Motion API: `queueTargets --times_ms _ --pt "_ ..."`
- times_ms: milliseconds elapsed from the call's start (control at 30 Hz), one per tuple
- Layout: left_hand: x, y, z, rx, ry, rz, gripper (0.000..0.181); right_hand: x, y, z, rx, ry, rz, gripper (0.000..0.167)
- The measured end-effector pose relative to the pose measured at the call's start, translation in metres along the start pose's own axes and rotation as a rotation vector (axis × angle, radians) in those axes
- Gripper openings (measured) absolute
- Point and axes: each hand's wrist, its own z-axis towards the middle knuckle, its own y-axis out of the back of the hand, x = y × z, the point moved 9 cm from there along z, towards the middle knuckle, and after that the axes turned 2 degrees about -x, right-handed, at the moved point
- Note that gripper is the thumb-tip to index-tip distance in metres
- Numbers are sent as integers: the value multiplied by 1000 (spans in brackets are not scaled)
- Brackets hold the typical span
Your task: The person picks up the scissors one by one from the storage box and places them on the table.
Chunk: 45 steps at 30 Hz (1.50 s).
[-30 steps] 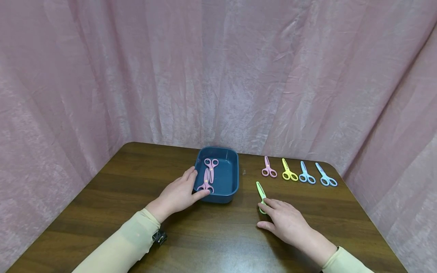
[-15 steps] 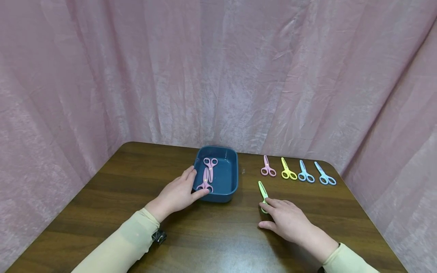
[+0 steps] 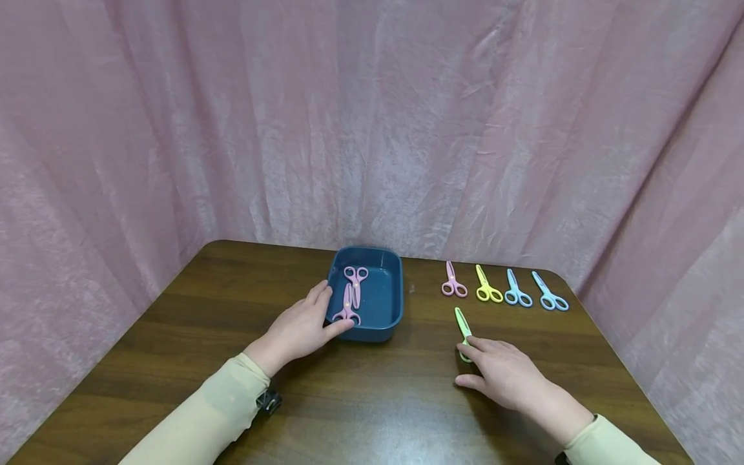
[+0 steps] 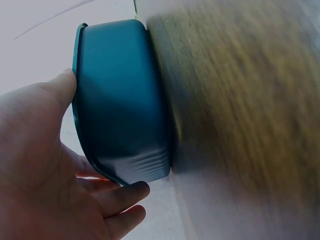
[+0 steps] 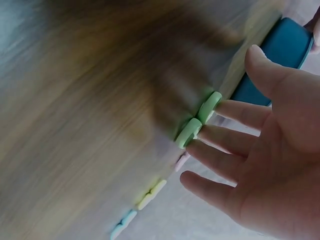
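**Left hand at box, right hand at green scissors; nothing clamped**

Hands well apart. Left: fingers extended along the box's left wall, thumb at the near rim. We read this as light steadying, since the box sits on the counter. Right: fingers extended, tips at the handle loops, thumb standing clear; we judge it a touch, not a pinch.

Inside the box, one pink pair and a second pink pair lie head to tail along the left side, an arrangement that probably saves width.

Right of the box, farther off than the green one, we log a row: third pink pair, yellow pair, inner blue pair, outer blue pair. Handles face us, presumably for easy reach.

Green scissors: on the counter between box and right hand, pale green, blades together, tip pointing away and leftward; loops rounded, thick, partly covered by fingers. Material: plastic, we suspect.
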Motion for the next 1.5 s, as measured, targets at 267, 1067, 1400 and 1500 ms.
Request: queueTargets --times_ms 267,1067,1400,1500 --pt "1 -2 2 3 -3 13 106 -26 1 -14 36 -59 7 63" --pt "6 3 -2 -1 -7 12 106 -103 8 -47 224 -214 41 64" --pt "8 3 -4 1 -4 9 105 -130 12 -63 210 -218 59 60" --pt "9 3 -4 3 0 9 106 -139 11 -66 203 -231 66 59"
